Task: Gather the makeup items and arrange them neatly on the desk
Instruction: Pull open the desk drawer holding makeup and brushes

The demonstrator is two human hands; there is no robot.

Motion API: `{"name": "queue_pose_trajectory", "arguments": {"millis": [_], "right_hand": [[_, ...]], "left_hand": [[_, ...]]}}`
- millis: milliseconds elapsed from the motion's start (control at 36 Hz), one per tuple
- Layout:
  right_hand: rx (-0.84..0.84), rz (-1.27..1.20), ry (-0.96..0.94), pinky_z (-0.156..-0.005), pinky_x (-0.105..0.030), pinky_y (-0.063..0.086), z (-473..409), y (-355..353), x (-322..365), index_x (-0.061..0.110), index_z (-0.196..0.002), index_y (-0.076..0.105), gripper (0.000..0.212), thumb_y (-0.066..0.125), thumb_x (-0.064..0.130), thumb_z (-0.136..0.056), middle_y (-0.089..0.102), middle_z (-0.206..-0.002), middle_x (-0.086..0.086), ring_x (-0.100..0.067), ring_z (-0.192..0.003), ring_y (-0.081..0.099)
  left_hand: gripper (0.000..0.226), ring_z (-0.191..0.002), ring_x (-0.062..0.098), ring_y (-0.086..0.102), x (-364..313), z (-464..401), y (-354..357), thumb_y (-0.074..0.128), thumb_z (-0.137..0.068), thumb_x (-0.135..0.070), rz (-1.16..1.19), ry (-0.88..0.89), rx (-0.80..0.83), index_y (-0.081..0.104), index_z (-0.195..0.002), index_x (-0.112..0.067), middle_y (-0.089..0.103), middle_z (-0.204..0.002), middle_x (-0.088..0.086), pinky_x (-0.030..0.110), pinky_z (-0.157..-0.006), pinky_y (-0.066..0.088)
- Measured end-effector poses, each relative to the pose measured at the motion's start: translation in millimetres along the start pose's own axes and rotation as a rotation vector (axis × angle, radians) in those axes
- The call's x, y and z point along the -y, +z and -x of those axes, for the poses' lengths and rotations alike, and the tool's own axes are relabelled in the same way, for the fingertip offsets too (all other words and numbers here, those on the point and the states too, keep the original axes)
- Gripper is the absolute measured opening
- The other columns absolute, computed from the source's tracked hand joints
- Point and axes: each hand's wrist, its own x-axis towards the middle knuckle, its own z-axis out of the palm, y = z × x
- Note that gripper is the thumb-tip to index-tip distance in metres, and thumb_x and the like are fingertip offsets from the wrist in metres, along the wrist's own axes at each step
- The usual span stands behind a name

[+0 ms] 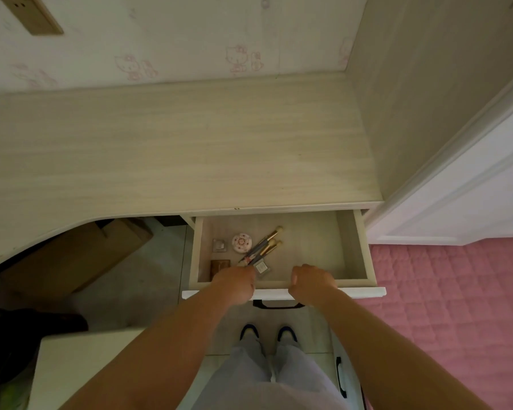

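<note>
The left hand [237, 281] is grasping the makeup brushes [264, 245] by their near ends inside the drawer [365, 250]; the right hand [313, 281] is curling clenched over its near edge.

- A person stands at a pale wooden desk [175, 143], its drawer [350, 247] pulled open beneath the top.
- The left hand [234, 284] grips the handle ends of several makeup brushes [264, 244] — their bristles point up and right.
- The right hand [313, 281] rests curled over the drawer's front edge.
- Inside lie a round patterned compact [242, 242], a small square case [219, 245], a brown palette [219, 267] and a pale square compact [261, 267] — all near the brushes.
</note>
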Motion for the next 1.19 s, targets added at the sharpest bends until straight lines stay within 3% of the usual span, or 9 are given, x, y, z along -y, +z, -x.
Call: {"name": "queue_pose_trajectory", "arguments": {"millis": [83,139,389,528,667,889,1194], "right_hand": [[0.03,-0.01,-0.025,-0.086,-0.033,0.042,1,3,-2,0.022,-0.13,0.042,0.039,0.045,0.027,-0.092,0.052,-0.123,-0.002,-0.021,-0.108,0.053],[0.064,0.025,-0.044,-0.088,-0.033,0.042,2,6,-3,0.023,-0.134,0.042,0.042,0.044,0.026,-0.092,0.049,-0.126,-0.003,-0.022,-0.111,0.05],[0.125,0.051,-0.081,-0.088,-0.033,0.043,6,19,-4,0.019,-0.127,0.053,0.036,0.042,0.022,-0.092,0.048,-0.118,-0.006,-0.022,-0.107,0.049],[0.171,0.049,-0.072,-0.081,-0.03,0.044,7,27,-6,0.018,-0.123,0.057,0.036,0.041,0.019,-0.091,0.054,-0.117,-0.005,-0.021,-0.104,0.054],[0.203,0.066,-0.085,-0.086,-0.031,0.047,5,34,-7,0.017,-0.123,0.058,0.037,0.04,0.02,-0.092,0.057,-0.117,-0.005,-0.022,-0.102,0.057],[0.288,0.113,-0.111,-0.089,-0.031,0.046,0,41,-6,0.015,-0.127,0.055,0.039,0.041,0.018,-0.09,0.057,-0.125,-0.005,-0.023,-0.109,0.056],[0.354,0.138,-0.124,-0.1,-0.035,0.043,0,45,-5,0.012,-0.13,0.052,0.04,0.04,0.02,-0.093,0.055,-0.131,-0.006,-0.024,-0.116,0.053]], "left_hand": [[0.042,-0.109,0.026,0.055,-2,1,2,0.038,-0.096,-0.025,-0.043,0.015,0.031,0.038,-0.138,-0.024,0.057,-0.125,0.009,0.038,-0.089,0.048],[0.039,-0.111,0.025,0.054,-4,3,3,0.037,-0.096,-0.024,-0.089,0.042,0.063,0.044,-0.135,-0.024,0.055,-0.128,0.008,0.037,-0.091,0.047],[0.04,-0.115,0.025,0.05,-15,3,8,0.036,-0.096,-0.017,-0.273,0.094,0.202,0.047,-0.134,-0.022,0.052,-0.132,0.007,0.037,-0.094,0.045],[0.045,-0.126,0.028,0.042,-24,3,15,0.032,-0.098,-0.02,-0.348,0.12,0.261,0.035,-0.142,-0.028,0.039,-0.146,0.008,0.037,-0.102,0.038],[0.042,-0.122,0.029,0.044,-32,5,21,0.029,-0.1,-0.021,-0.394,0.137,0.317,0.035,-0.141,-0.018,0.042,-0.142,0.012,0.035,-0.095,0.037],[0.039,-0.123,0.031,0.045,-36,11,17,0.029,-0.1,-0.017,-0.315,0.148,0.374,0.044,-0.134,-0.003,0.044,-0.139,0.017,0.037,-0.101,0.036],[0.037,-0.119,0.031,0.046,-35,19,18,0.027,-0.101,-0.013,-0.306,0.187,0.369,0.048,-0.128,0.001,0.047,-0.135,0.017,0.034,-0.094,0.035]]}}
